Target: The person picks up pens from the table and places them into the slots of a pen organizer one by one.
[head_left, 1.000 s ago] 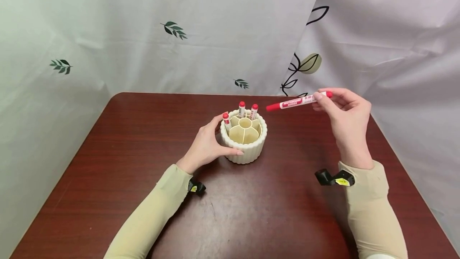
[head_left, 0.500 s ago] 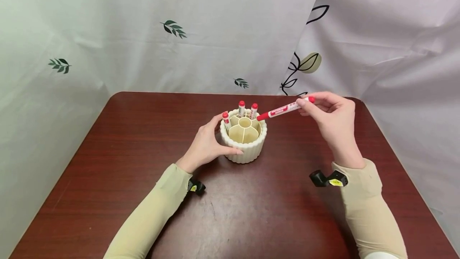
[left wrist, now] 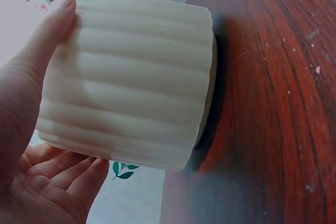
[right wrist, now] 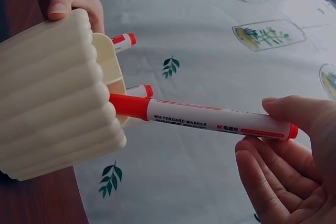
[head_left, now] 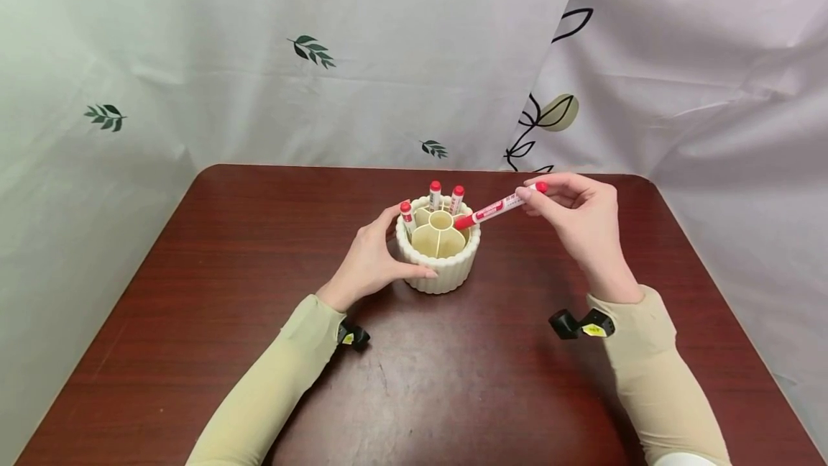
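A cream, ribbed pen holder with petal-shaped compartments round a central tube stands upright on the table. My left hand grips its left side, thumb across the front and fingers behind, as the left wrist view shows close up. Three red-ended markers stand inside: one at the left and two at the back, including the rightmost. My right hand pinches a white whiteboard marker near its rear end. It slants down to the left, its red cap over a right-hand compartment, just inside the rim.
The dark red-brown wooden table has rounded far corners. Pale curtains with leaf prints hang behind it and at both sides. Each sleeve carries a black wrist camera, the right one jutting over the table.
My right hand has moved left and slightly down, bringing the marker's cap from outside the pen holder to inside its rim and tilting it more steeply. My left hand stays in place.
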A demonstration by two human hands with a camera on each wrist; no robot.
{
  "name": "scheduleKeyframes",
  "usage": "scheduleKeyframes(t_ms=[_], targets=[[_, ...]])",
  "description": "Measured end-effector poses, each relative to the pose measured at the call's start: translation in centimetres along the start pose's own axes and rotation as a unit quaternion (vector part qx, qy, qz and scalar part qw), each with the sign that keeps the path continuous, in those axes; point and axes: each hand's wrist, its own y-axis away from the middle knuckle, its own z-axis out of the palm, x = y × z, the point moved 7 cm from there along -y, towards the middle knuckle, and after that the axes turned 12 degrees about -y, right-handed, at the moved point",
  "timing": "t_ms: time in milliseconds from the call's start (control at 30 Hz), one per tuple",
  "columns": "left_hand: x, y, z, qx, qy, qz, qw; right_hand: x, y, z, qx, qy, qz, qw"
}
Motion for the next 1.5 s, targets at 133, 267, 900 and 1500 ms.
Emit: scheduleKeyframes(t_ms=[133,267,900,1500], targets=[[0.0,0.1,0.0,0.0,0.001,-0.001,1.0,0.2,0.2,0.2,-0.001,0.033,0.008,0.999],[0.0,0.1,0.0,-0.001,0.006,0.0,1.0,0.6,0.4,0.5,-0.008,0.071,0.016,0.997],[-0.1,0.2,0.0,-0.001,0.009,0.001,1.0,1.3,0.3,2.8,-0.033,0.136,0.027,0.99],[0.1,0.0,0.0,-0.003,0.007,0.003,1.0,5.6,-0.3,2.8,-0.065,0.164,0.034,0.984]])
